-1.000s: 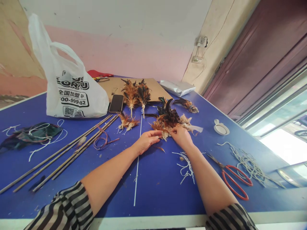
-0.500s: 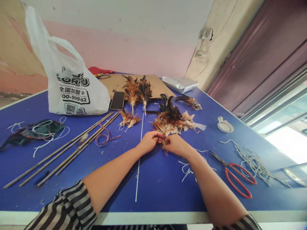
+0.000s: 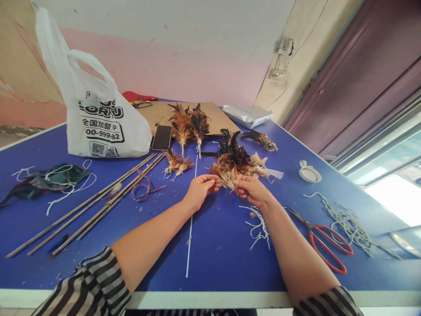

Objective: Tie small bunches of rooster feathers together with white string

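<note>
A pile of loose brown, black and pale feathers (image 3: 235,151) lies in the middle of the blue table. My right hand (image 3: 252,190) pinches a small brown-and-white feather at the near edge of this pile. Just left of it, my left hand (image 3: 202,191) has thumb and fingers pressed together at the pile's edge; what they grip, if anything, I cannot make out. Two tied feather bunches (image 3: 190,125) lie farther back, with two small tufts (image 3: 177,162) nearer to me. White string pieces (image 3: 258,226) lie below my right hand.
Red-handled scissors (image 3: 330,248), a tangle of pale cord (image 3: 348,226) and a white ring-shaped object (image 3: 309,172) lie on the right. Left are thin sticks (image 3: 95,206), a purple cord (image 3: 141,193), a phone (image 3: 162,138) and a white plastic bag (image 3: 105,118). Behind lies cardboard (image 3: 219,116).
My hands, close together before, have moved apart. The right has shifted right and up, and a feather now shows in its fingers. The left has drawn slightly leftward.
</note>
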The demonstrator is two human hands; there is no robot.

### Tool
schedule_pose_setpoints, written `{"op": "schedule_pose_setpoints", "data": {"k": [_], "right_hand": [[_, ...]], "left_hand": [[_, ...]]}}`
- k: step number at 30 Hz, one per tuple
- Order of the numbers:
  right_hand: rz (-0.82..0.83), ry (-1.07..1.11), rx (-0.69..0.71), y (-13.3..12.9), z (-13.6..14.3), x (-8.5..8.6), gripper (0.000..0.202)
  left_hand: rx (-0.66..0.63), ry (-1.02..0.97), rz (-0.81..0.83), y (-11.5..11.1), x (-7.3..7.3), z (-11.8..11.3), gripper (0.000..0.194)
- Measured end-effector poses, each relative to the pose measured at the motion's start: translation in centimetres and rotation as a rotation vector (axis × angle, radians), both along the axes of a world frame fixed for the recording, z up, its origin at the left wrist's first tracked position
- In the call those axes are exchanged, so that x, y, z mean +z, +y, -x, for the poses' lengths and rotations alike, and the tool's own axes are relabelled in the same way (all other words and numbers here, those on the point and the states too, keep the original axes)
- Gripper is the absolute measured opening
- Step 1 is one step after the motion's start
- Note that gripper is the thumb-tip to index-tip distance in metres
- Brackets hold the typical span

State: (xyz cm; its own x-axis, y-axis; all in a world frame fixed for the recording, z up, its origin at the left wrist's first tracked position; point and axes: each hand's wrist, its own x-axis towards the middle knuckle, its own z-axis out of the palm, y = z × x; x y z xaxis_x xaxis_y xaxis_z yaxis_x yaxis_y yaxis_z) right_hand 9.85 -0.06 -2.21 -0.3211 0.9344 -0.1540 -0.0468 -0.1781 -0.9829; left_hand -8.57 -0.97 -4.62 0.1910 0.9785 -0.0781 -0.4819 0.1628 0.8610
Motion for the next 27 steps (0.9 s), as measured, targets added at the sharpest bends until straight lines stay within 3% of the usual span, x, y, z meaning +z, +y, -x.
{"op": "schedule_pose_setpoints", "data": {"k": [4, 9, 13, 15, 18, 23, 27], "right_hand": [[-0.009, 0.098, -0.015, -0.2, 0.6, -0.2, 0.026], [0.020, 0.163, -0.058, -0.1, 1.0, -0.5, 0.024], [0.009, 0.223, -0.107, 0.1, 1.0, -0.8, 0.024], [-0.011, 0.247, -0.104, 0.1, 1.1, -0.9, 0.022], [-0.039, 0.230, -0.073, 0.0, 1.3, -0.8, 0.018], [-0.057, 0.142, -0.007, -0.2, 1.0, -0.9, 0.017], [-0.056, 0.091, 0.017, -0.1, 0.9, -1.0, 0.018]], "left_hand": [[-0.183, 0.038, 0.074, -0.4, 0.2, -0.2, 0.015], [-0.301, 0.105, 0.112, -0.7, 0.9, 0.3, 0.018], [-0.628, 0.065, 0.318, -0.8, 1.5, 0.7, 0.029], [-0.724, -0.020, 0.416, -0.9, 1.5, 0.5, 0.036], [-0.672, -0.169, 0.485, -1.3, 1.2, -0.2, 0.036], [-0.324, -0.206, 0.408, -1.4, 0.6, -0.9, 0.015], [-0.257, -0.182, 0.320, -1.4, 0.7, -1.0, 0.011]]}}
